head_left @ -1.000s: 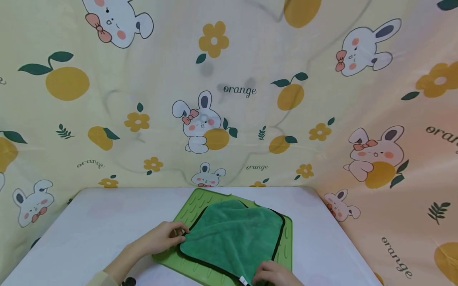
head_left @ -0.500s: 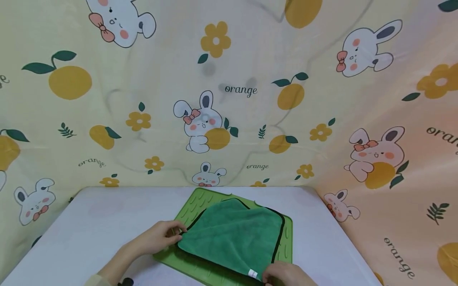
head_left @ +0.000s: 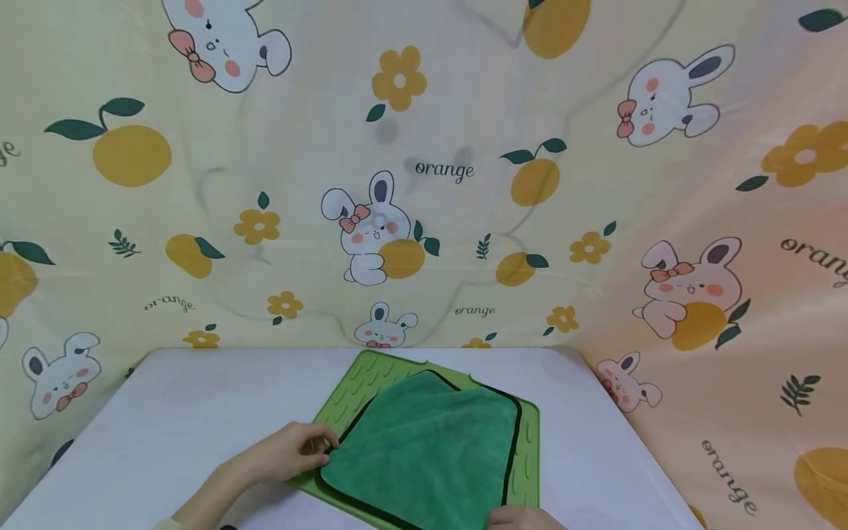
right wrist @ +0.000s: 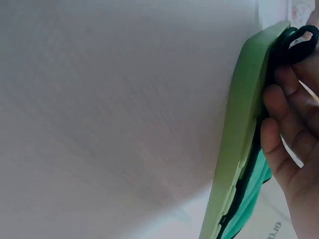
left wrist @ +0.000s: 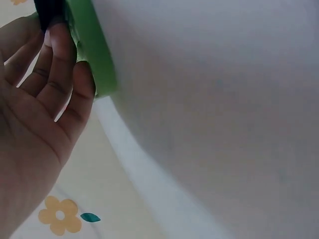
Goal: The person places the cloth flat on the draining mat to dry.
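Observation:
A green cloth (head_left: 424,449) with a black border lies spread over a light green textured mat (head_left: 358,375). At the cloth's left corner, my left hand (head_left: 291,453) pinches the border between thumb and fingers; in the left wrist view that hand (left wrist: 45,94) has its fingertips on the dark edge, beside the mat's rim (left wrist: 97,55). My right hand (head_left: 523,518) grips the near right corner, partly cut off by the bottom of the head view. Seen from the right wrist, its fingers (right wrist: 279,107) are on the black border, where a black loop (right wrist: 304,45) sticks out.
Mat and cloth are on a white table (head_left: 212,405). Behind and to the right hangs a curtain (head_left: 457,221) printed with rabbits and oranges. A small dark object (head_left: 228,527) shows at the bottom edge, near the left forearm.
The cloth's near edge has come closer to me and its white label has gone out of view. My right hand went right, then nearer; my left shifted slightly left and nearer.

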The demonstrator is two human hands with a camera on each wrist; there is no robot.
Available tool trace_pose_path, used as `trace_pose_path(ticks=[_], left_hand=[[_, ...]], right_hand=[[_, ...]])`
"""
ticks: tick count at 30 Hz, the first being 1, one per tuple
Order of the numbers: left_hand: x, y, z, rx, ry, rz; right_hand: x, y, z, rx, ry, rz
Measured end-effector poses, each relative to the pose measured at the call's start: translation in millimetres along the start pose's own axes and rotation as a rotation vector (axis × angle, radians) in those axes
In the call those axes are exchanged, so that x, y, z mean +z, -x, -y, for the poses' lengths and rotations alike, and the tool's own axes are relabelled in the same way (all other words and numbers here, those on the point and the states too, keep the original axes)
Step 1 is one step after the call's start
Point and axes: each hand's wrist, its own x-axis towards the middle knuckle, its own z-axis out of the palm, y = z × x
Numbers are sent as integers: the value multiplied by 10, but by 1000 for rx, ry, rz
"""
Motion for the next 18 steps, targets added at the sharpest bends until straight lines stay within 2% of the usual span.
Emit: trace_pose_path(ticks=[2,5,9,12,14,18], left_hand=[[7,-1,19,-1,7,10],[3,-11,19,-14,7,9],[-29,-51,-10,-22,-31,-20],[-62,-124,-35,-11,-79,-64],[-80,-200,-58,-6,-105,-97],[-113,-400,-94,18,-147,-165]], right_hand=[[15,17,-12,-6,-6,0],[-16,23,-12,36,-44,26],[-134,13,-12,243,-265,69],[-242,0,-55,426,-423,29],[-309,-11,-114,499,-457,-10],[-394,-33,-253,621,-410,-101]])
